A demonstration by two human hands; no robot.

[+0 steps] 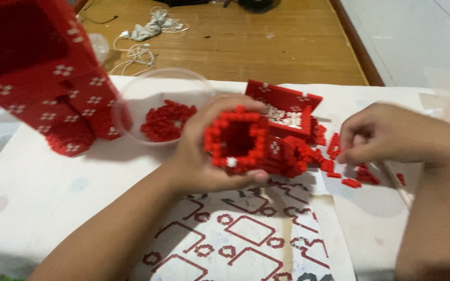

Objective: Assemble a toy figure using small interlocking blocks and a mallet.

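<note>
Left hand [204,156] grips hollow red brick tube [238,138] mid-tabletop | right hand [386,132] pinches at loose red bricks [350,174] toward right edge | clear bowl [157,104] sits near far edge | best kept: tube steady, opening up, one brick per pick.
</note>
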